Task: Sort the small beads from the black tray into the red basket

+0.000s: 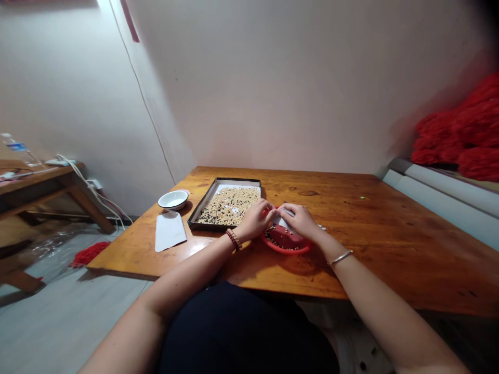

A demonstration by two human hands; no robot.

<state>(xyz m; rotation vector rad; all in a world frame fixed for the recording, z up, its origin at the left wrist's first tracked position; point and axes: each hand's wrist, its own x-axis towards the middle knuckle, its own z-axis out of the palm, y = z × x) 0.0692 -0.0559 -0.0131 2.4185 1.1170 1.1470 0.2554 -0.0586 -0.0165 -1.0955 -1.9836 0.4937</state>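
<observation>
Both hands meet over a round red basin, which has beans or beads of mixed colours scattered in it. My right hand is closed on a folded piece of whitish paper, tilted above the basin. My left hand has its fingers pinched together at the paper's left edge. Just left of the basin, a shallow black-rimmed tray holds a spread of small tan and dark beans or beads. The exact kind of these small pieces is too fine to tell.
On the wooden table, a white enamel bowl with a dark rim stands beside a flat white card. A tiny green bit lies at right. Piled red material sits beyond the right edge. A side table with a bottle stands left.
</observation>
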